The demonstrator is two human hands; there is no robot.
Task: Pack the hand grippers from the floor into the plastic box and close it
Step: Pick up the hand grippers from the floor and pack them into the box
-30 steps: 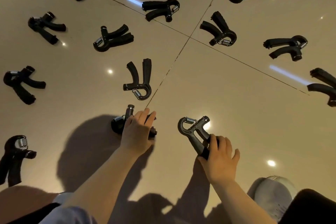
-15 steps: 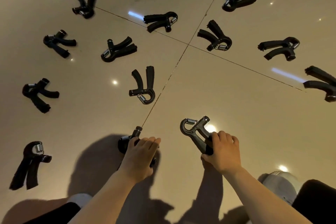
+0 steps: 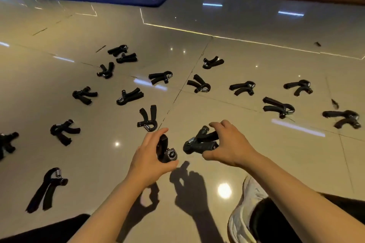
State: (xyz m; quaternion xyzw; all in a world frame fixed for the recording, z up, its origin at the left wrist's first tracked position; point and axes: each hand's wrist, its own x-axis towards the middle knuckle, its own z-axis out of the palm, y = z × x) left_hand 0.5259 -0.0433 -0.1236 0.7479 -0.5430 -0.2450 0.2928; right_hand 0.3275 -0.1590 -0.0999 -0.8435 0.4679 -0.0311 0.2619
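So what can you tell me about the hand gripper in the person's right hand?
The hand gripper is black, with two padded-looking handles joined at a head, a coiled metal spring and a knob near it. The right hand holds it by the handle ends, fingers over the top and thumb beneath, head pointing left. It appears lifted off the floor, judging by the shadows below. Nothing else touches it.

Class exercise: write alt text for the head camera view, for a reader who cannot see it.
Each hand holds one black hand gripper above a glossy tiled floor: left hand, right hand. Many more grippers lie scattered on the floor ahead; no box is visible.
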